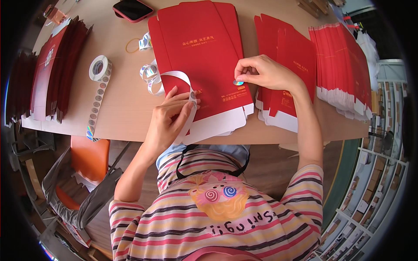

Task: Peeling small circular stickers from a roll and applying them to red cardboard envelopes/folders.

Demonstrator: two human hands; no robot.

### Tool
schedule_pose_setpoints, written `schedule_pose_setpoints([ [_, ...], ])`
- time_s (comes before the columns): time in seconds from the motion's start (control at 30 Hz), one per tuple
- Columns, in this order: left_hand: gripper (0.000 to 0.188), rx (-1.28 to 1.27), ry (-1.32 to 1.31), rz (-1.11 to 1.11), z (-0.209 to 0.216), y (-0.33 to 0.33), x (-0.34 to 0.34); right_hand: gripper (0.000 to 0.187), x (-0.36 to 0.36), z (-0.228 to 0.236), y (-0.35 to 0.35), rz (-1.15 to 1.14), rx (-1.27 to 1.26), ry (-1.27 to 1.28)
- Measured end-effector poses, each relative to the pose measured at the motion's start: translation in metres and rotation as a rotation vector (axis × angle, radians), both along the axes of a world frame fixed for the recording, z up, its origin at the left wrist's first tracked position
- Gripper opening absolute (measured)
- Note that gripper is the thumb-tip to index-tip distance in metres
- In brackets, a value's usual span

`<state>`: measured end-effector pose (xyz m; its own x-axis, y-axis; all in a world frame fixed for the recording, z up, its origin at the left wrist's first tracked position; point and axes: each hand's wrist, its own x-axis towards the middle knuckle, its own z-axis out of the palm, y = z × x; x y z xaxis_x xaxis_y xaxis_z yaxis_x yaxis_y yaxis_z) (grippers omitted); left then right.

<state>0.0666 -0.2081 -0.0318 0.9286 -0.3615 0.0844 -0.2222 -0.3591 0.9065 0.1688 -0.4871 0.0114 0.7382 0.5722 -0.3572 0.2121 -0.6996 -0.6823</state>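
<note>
In front of me lies a stack of flat red cardboard boxes (196,61) with gold print and white flaps toward me. My left hand (170,114) is over its lower left part, pinching a white strip of stickers (185,78) that curls up and trails down over the near edge. At the right side of the top box, my right hand (265,75) has its fingertips closed on a small shiny round sticker (237,82). The sticker is at the box surface; I cannot tell whether it is stuck down.
Left of the stack are a sticker roll (98,68) and curled sticker strips (150,74). Red boxes stand upright at far left (61,65); more lie right (285,65) and stand at far right (339,65). A phone (133,9) lies at the back. An orange chair (90,157) stands left of me.
</note>
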Motion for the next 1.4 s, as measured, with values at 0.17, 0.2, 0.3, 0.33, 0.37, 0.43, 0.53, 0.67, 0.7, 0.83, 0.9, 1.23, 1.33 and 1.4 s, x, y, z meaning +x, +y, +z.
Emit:
schedule_pose_setpoints([
  [0.17, 0.027, 0.003, 0.005, 0.005, 0.001, -0.001, -0.001, 0.019, -0.003, -0.003, 0.000, -0.017, -0.017, -0.020],
  [0.2, 0.027, 0.003, 0.005, 0.008, 0.000, -0.001, -0.001, 0.018, -0.004, -0.005, 0.001, -0.013, -0.015, -0.039],
  [0.3, 0.027, 0.001, 0.007, 0.002, 0.000, 0.000, 0.000, 0.024, -0.013, -0.012, 0.005, 0.027, -0.134, -0.321],
  [0.33, 0.027, 0.000, 0.008, 0.003, -0.001, 0.000, 0.000, 0.024, -0.020, -0.010, 0.008, 0.028, -0.134, -0.320],
  [0.37, 0.025, -0.014, -0.015, 0.012, -0.001, -0.001, 0.001, 0.027, -0.030, -0.007, 0.012, -0.078, -0.259, -0.553],
  [0.43, 0.023, -0.028, -0.041, 0.025, -0.001, 0.000, -0.001, 0.035, -0.037, -0.008, 0.008, -0.303, -0.286, -0.833],
  [0.53, 0.023, -0.057, -0.002, 0.042, -0.003, 0.001, -0.001, 0.038, -0.054, -0.027, -0.010, -0.572, -0.013, -0.438],
  [0.67, 0.021, -0.191, 0.187, 0.033, -0.007, 0.008, 0.001, 0.035, -0.079, -0.038, 0.003, -0.610, 0.067, -0.225],
  [0.7, 0.022, -0.324, 0.365, 0.067, -0.006, 0.009, 0.001, 0.035, -0.080, -0.035, 0.006, -0.607, 0.071, -0.226],
  [0.83, 0.031, -0.498, 0.557, -0.042, 0.019, 0.013, 0.011, 0.025, -0.084, -0.030, 0.006, -0.673, 0.276, -0.181],
  [0.9, 0.035, -0.553, 0.711, -0.028, 0.024, 0.007, 0.014, 0.021, -0.091, -0.019, 0.004, -0.712, 0.425, -0.185],
  [1.23, 0.024, -0.622, 0.635, -0.048, 0.029, -0.018, 0.010, 0.026, -0.113, -0.028, -0.116, -0.932, -0.331, -1.079],
  [1.33, 0.023, -0.775, 0.638, 0.016, 0.038, -0.027, -0.001, 0.022, -0.118, 0.001, -0.008, -0.781, 0.235, -0.921],
  [1.4, 0.024, -0.705, 0.588, 0.013, 0.037, -0.026, -0.003, 0.024, -0.128, 0.007, 0.047, -0.561, 0.334, -0.929],
])
